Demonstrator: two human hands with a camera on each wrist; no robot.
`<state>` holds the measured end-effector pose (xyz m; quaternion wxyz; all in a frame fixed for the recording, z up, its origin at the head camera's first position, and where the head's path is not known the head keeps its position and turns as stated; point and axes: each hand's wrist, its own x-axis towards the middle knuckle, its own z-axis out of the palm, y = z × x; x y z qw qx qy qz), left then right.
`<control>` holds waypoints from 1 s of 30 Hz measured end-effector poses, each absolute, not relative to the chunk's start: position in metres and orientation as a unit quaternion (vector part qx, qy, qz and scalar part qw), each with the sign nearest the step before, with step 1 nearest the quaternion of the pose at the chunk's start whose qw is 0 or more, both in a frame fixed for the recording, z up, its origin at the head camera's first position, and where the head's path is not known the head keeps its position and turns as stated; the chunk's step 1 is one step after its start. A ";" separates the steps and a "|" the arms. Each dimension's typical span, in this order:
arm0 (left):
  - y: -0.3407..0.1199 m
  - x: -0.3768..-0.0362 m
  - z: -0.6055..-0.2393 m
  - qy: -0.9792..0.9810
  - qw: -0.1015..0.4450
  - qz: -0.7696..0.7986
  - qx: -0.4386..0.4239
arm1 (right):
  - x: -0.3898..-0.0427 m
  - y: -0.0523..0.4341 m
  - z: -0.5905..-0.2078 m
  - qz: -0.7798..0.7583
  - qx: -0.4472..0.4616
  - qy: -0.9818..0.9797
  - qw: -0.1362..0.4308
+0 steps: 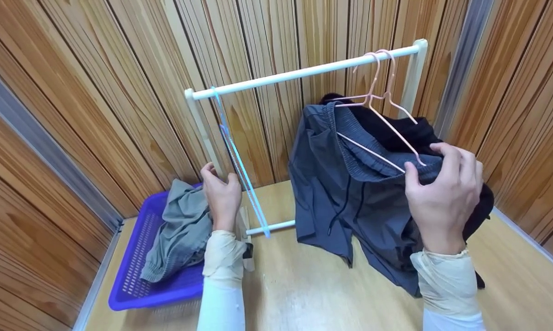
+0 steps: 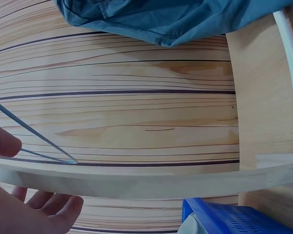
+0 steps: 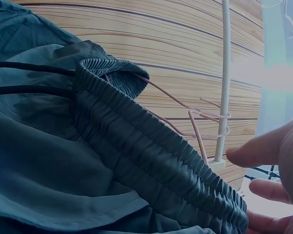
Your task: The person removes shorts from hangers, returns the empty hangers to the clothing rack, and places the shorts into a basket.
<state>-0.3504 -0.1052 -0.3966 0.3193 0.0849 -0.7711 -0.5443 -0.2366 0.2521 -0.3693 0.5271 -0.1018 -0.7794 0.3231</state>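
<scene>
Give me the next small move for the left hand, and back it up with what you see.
I'd likely have the left hand unhook the light-blue hanger from the white rail: it hangs bare close to that hand, a gray-green garment lies in the purple basket, and the gray shorts already hang on a pink hanger.

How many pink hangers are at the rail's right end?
2: the front hanger is in the grey shorts; the back hanger is behind it, in the black garment.
</scene>
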 end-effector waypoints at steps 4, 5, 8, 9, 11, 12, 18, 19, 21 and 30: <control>-0.103 -0.353 -0.395 -0.769 0.335 -0.538 0.081 | -0.239 0.252 -0.368 0.314 -0.105 -0.797 0.505; -0.103 -0.354 -0.395 -0.769 0.341 -0.534 0.080 | -0.240 0.252 -0.369 0.311 -0.107 -0.800 0.501; -0.102 -0.357 -0.395 -0.769 0.360 -0.523 0.076 | -0.242 0.252 -0.370 0.302 -0.115 -0.810 0.489; -0.101 -0.358 -0.394 -0.770 0.366 -0.517 0.075 | -0.243 0.252 -0.371 0.299 -0.119 -0.814 0.483; -0.101 -0.361 -0.392 -0.770 0.375 -0.511 0.072 | -0.244 0.253 -0.372 0.290 -0.127 -0.823 0.472; -0.101 -0.362 -0.391 -0.769 0.378 -0.510 0.069 | -0.244 0.254 -0.372 0.286 -0.130 -0.827 0.466; -0.100 -0.369 -0.386 -0.756 0.391 -0.521 0.068 | -0.247 0.256 -0.371 0.270 -0.143 -0.844 0.440; -0.099 -0.370 -0.384 -0.754 0.390 -0.524 0.071 | -0.248 0.256 -0.371 0.268 -0.143 -0.846 0.439; -0.097 -0.371 -0.382 -0.751 0.392 -0.525 0.078 | -0.249 0.257 -0.370 0.264 -0.139 -0.847 0.440; -0.095 -0.376 -0.380 -0.773 0.383 -0.498 0.088 | -0.254 0.257 -0.372 0.252 -0.100 -0.832 0.484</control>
